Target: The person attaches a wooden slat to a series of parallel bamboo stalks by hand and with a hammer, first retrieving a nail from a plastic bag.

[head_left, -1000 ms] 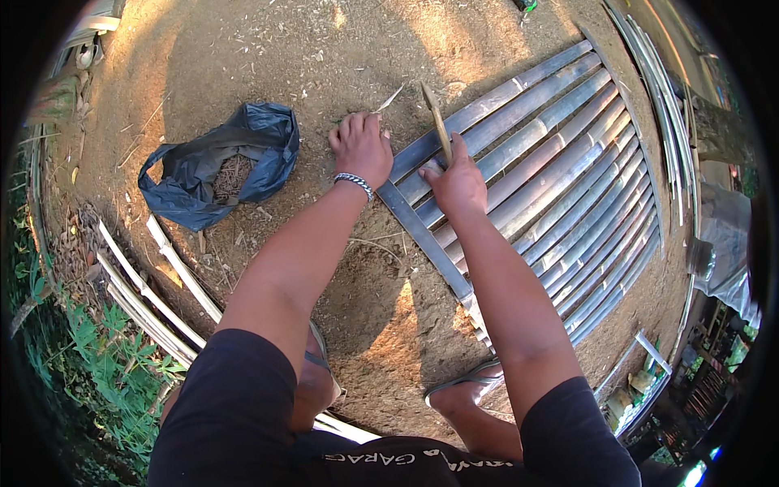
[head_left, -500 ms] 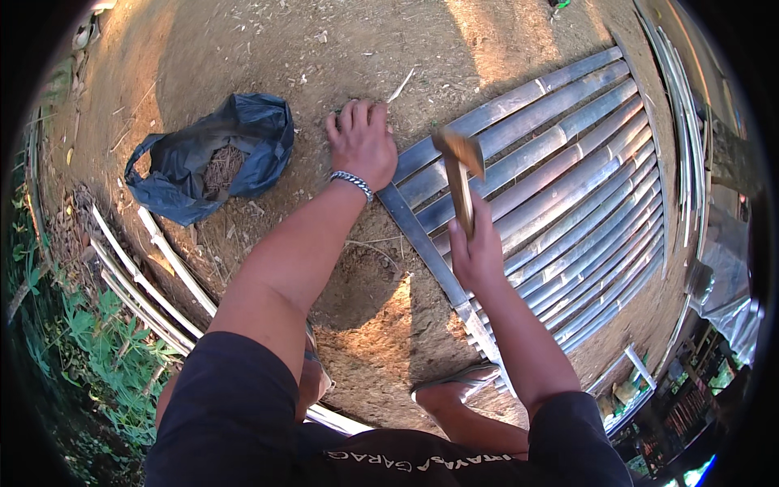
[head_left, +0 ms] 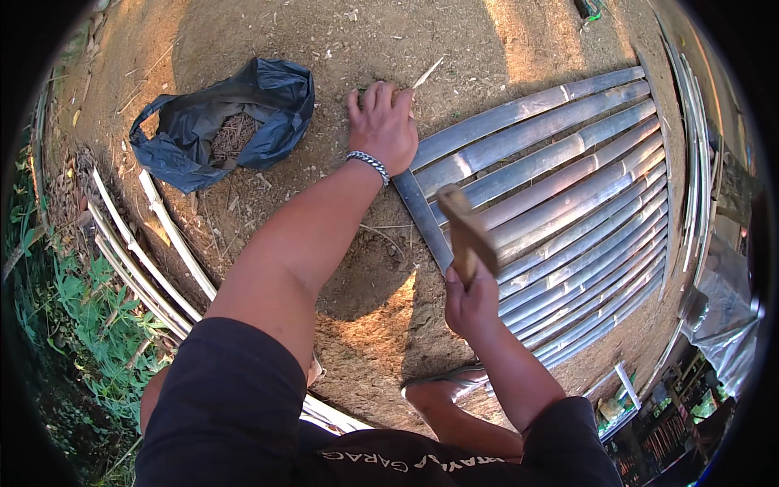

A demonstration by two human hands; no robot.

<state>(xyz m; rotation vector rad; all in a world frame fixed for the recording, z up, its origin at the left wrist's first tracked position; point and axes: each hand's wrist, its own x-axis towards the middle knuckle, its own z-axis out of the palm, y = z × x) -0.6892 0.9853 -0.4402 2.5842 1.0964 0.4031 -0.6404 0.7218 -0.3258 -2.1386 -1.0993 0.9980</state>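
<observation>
My right hand [head_left: 472, 307] is closed round the wooden handle of a hammer [head_left: 466, 261]. Its brown head, smeared by motion, is raised over the near left side of a slatted bamboo panel [head_left: 552, 195] on the ground. At the panel's far left corner, my left hand [head_left: 383, 130], with a chain bracelet at the wrist, presses down with fingers bent. Whatever lies under those fingertips is hidden. A dark bamboo edge strip [head_left: 422, 217] runs from beneath this hand along the slat ends.
An open dark plastic bag [head_left: 272, 122] holding many thin brown pieces, apparently nails, stands left of my left hand. Pale poles [head_left: 166, 211] lie at the left beside green plants [head_left: 93, 321]. Long strips [head_left: 694, 162] lie beyond the panel at right. My sandalled foot [head_left: 438, 394] is near the panel's edge.
My right hand has moved down toward me with the hammer, whose head has tilted. My left hand stays at the panel's corner. The whole view has shifted slightly.
</observation>
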